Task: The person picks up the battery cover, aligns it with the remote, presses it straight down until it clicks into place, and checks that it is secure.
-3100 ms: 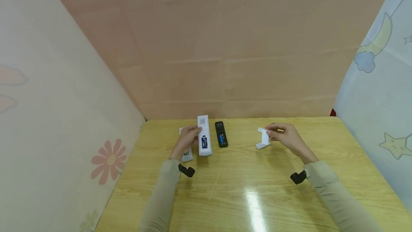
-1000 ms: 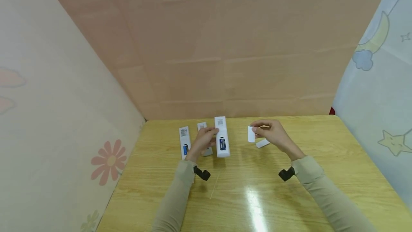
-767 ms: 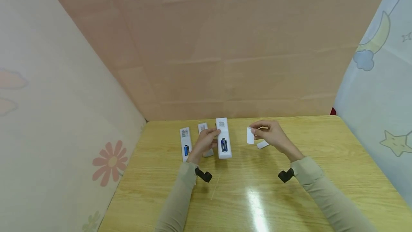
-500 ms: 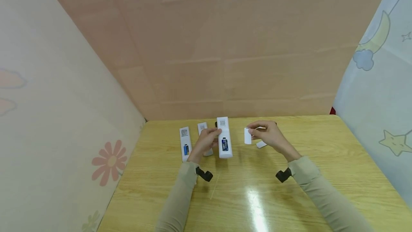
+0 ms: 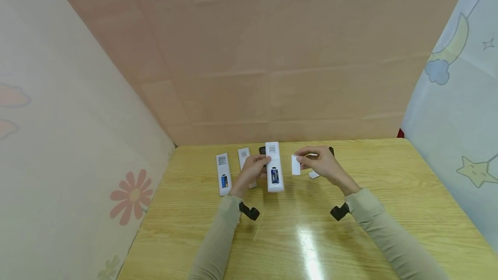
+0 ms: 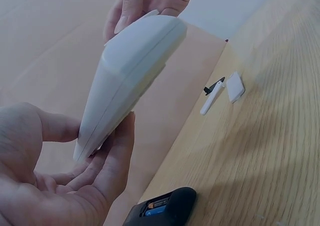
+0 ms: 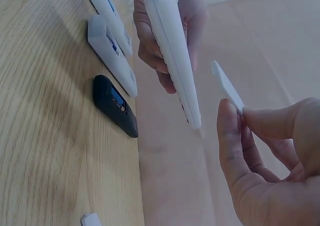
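Note:
My left hand [image 5: 252, 170] holds a white remote control [image 5: 274, 163] by its side, back facing up, raised over the table. Its battery compartment is uncovered, and dark blue batteries [image 5: 275, 176] lie inside. To its right, my right hand [image 5: 323, 165] pinches a small white battery cover [image 5: 295, 165] between thumb and fingers. In the right wrist view the cover [image 7: 228, 86] is tilted and stands apart from the remote [image 7: 172, 51]. Behind the held remote, a black remote [image 7: 115, 106] with its compartment uncovered lies on the table, mostly hidden in the head view.
Two more white remotes [image 5: 223, 167] lie back up at the left, one partly behind my left hand. On the table at the right are two white covers [image 6: 235, 87] and a black cover [image 6: 215, 86]. A fabric backdrop [image 5: 268, 77] rises behind the table's far edge.
My left hand has carried the white remote to the right, now in front of the black one. My right hand has lifted a white cover from the pile and brought it left, nearer the remote.

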Motion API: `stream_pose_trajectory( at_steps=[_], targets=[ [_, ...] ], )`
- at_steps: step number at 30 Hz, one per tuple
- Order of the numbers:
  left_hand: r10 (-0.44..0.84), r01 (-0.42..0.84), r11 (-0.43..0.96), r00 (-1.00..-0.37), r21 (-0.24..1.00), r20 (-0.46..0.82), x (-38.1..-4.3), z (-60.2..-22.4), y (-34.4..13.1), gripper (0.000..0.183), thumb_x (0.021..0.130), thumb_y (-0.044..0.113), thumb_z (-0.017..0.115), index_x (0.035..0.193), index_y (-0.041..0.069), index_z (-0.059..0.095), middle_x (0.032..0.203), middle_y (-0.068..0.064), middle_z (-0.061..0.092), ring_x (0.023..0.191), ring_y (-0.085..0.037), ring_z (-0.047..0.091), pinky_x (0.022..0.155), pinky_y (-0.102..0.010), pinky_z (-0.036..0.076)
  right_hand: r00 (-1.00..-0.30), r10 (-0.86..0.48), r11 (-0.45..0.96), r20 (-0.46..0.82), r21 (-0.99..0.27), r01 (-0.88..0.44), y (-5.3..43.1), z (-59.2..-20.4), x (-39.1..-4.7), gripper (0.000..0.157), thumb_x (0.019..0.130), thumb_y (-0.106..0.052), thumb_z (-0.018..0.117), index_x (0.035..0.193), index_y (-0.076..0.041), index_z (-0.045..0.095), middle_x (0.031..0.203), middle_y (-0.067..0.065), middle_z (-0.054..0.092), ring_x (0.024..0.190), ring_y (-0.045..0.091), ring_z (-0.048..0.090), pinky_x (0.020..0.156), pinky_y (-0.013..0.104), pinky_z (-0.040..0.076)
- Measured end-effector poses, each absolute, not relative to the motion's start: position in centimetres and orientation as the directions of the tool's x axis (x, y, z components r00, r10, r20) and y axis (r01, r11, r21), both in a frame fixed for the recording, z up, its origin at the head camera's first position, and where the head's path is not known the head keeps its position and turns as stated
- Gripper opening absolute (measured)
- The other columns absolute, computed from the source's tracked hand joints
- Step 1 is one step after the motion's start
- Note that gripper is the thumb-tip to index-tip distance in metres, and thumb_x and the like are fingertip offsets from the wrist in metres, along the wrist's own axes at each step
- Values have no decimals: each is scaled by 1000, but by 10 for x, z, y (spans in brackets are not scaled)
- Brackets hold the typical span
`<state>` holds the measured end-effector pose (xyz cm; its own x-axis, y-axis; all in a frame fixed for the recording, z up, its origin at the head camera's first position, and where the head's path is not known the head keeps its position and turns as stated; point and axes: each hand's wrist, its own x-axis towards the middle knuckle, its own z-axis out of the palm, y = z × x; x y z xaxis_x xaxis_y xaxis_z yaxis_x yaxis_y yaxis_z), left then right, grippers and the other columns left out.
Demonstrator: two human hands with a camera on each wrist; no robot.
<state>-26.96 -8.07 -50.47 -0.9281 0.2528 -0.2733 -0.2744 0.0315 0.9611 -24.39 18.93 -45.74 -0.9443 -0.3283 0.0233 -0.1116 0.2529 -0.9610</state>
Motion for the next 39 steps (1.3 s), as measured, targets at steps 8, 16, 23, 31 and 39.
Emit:
stream_pose_trajectory(
  at_steps=[8,16,23,31,39],
  targets=[
    [279,-260,2,-927,965,-251,-268,-506,-73,58,98,40,65,141,4,51,117,-11,67,101,-29,69,89,-43,57,-941,-336,243,25,-964,-112,186,-456,-243,32,99,-28,67,124,-8,68,128,15,64,97,29,72,81,41,59],
    [283,-260,0,-926,966,-249,-268,-508,-69,60,96,43,66,140,4,51,117,-9,67,99,-24,70,93,-46,56,-937,-347,225,41,-966,-126,179,-454,-238,33,99,-28,67,123,-7,68,127,14,63,97,29,72,82,40,60],
    [295,-259,-18,-924,966,-243,-268,-507,-67,59,98,40,65,141,2,51,120,-11,66,105,-28,68,96,-49,53,-937,-345,197,57,-972,-131,173,-456,-239,31,99,-22,67,123,-2,67,125,16,64,97,28,72,82,40,60],
    [289,-291,-27,-918,956,-271,-270,-507,-62,64,98,38,65,145,-1,46,121,-10,66,103,-24,69,96,-46,54,-932,-358,177,59,-975,-130,170,-457,-239,27,99,-20,66,120,-3,68,123,16,65,95,30,72,83,46,59],
    [291,-290,-37,-919,956,-267,-269,-510,-62,62,98,38,66,143,0,49,118,-11,67,101,-25,70,94,-46,55,-925,-375,157,55,-980,-122,164,-458,-238,30,98,-20,67,121,-1,68,125,16,65,96,30,72,87,50,57]
  ],
)
